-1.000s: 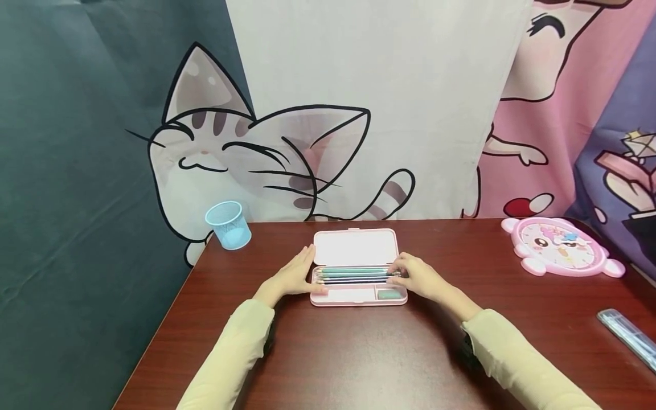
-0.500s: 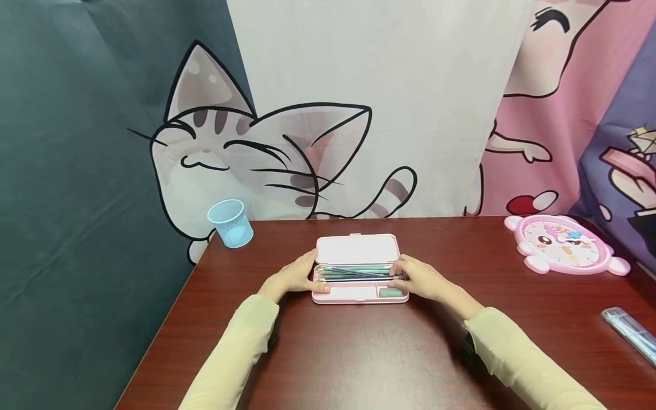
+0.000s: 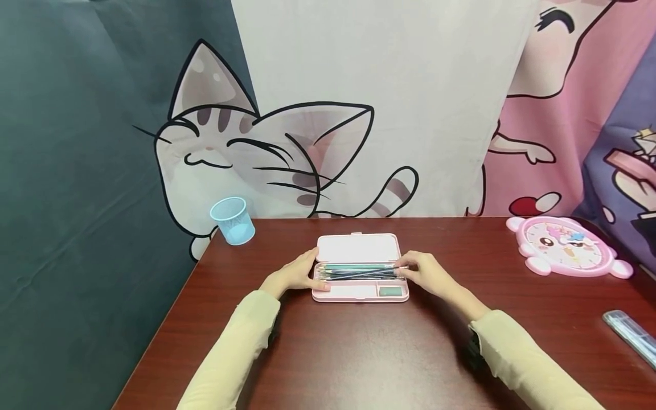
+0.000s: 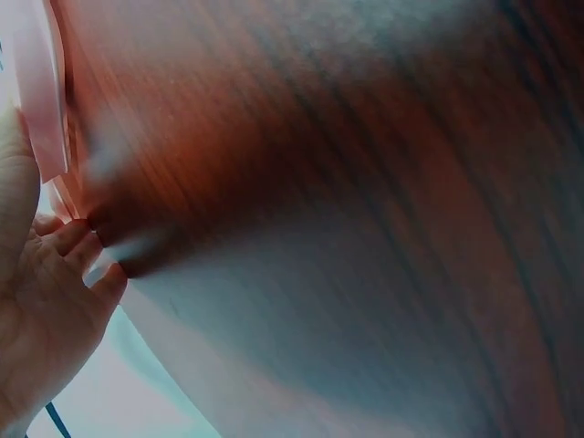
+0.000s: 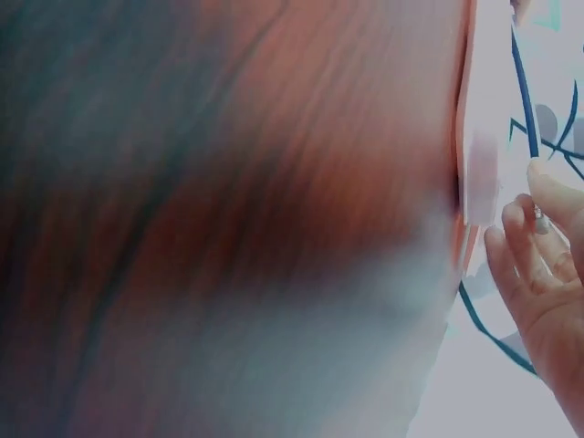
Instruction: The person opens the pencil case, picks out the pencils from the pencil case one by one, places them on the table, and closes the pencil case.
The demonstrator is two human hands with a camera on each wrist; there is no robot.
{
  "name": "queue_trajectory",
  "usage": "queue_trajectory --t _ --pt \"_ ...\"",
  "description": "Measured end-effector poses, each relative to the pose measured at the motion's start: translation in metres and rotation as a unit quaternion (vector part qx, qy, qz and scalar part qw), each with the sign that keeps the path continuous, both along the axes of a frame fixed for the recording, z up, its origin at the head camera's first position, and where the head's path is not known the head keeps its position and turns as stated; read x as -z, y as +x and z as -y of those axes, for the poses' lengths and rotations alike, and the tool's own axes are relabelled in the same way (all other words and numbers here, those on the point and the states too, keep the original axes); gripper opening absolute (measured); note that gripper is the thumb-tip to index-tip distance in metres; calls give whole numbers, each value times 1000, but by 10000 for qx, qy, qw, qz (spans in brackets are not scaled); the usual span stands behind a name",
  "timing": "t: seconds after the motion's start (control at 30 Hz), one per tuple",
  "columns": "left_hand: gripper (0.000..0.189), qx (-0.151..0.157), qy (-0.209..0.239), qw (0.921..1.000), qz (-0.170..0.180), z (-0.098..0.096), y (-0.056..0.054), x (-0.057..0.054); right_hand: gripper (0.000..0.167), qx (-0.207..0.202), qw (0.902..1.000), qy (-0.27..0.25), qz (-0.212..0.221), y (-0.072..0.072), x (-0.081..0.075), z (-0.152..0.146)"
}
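Where I'm standing, two pale sleeves come first, the left (image 3: 230, 347) and the right (image 3: 528, 359), reaching across a dark reddish table (image 3: 369, 353). Out to the right, a narrow clear pack (image 3: 632, 336) lies by itself.

Between the hands sits a pink pencil case (image 3: 343, 300), with a green block (image 3: 390, 291) in its small front compartment. The left hand (image 3: 294, 273) lies along the case's left end, thumb over the front rim and fingers reaching back to the lid, clasping nothing; I'd say it's there to steady the case. The right hand (image 3: 420, 273) pinches a dark pencil (image 3: 361, 274) by its right end, probably because that end is easiest to reach.

From that pinch the pencil runs left over the case at a slant, across the other pencils (image 3: 353, 266); whether its far tip touches them, I can't tell. Behind them the lid (image 3: 359, 247) is folded back.

Farther off stand a pink animal-shaped clock (image 3: 564, 245) on the right, a blue mesh cup (image 3: 238, 230) on the left, and finally the cat-printed backdrop (image 3: 333, 57).
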State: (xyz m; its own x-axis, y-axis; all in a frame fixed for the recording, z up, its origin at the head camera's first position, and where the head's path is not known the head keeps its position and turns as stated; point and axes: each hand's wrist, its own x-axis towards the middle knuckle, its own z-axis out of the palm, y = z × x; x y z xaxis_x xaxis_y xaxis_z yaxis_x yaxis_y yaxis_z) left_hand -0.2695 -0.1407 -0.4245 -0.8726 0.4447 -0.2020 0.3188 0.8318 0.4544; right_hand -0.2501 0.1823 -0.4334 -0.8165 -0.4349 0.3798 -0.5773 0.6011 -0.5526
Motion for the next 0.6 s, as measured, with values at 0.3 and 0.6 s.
queue_trajectory --t 0.3,0.6 --pt "106 -35 66 10000 44 0 -1 2 11 687 9942 -498 658 -2 -4 -37" --pt "106 -29 22 10000 60 0 0 1 15 913 9919 -521 710 -7 -9 -96"
